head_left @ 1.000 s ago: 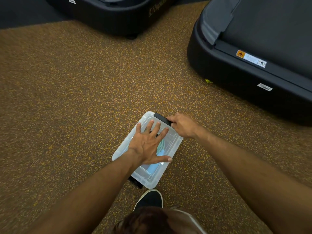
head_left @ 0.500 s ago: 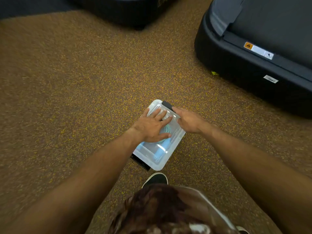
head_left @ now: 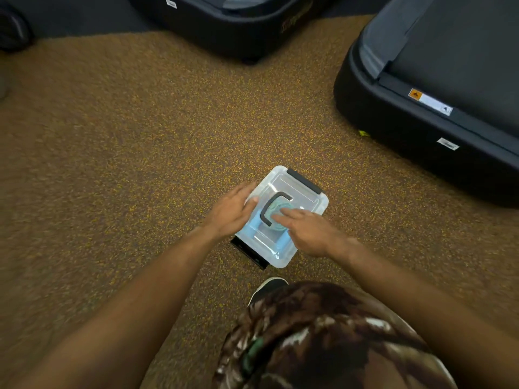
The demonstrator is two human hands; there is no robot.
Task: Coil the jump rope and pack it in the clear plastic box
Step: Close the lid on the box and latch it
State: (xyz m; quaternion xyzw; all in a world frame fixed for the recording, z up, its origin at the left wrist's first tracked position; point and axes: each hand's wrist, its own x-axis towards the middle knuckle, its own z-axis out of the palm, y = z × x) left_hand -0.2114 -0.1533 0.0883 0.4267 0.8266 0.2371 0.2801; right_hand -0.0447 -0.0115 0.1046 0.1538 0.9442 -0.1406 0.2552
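Note:
The clear plastic box [head_left: 292,189] sits on the speckled brown floor with its lid on. A black carry handle [head_left: 270,206] lies flat on the lid. The far black latch [head_left: 304,181] is down; the near black latch [head_left: 248,252] sticks out from the box. Through the lid I see the coiled blue-green jump rope [head_left: 276,217] with light blue handles. My left hand [head_left: 231,210] rests at the box's left edge, fingers apart. My right hand [head_left: 309,231] lies over the lid's right side, fingers extended toward the carry handle.
A black treadmill base [head_left: 421,127] stands to the right and another black machine [head_left: 238,26] at the top. My shoe [head_left: 266,287] and camouflage-clad knee [head_left: 323,338] are just below the box. Open floor lies to the left.
My left hand slid off the lid's top to the box's left edge. My right hand left the far latch and moved onto the lid. The carry handle now shows.

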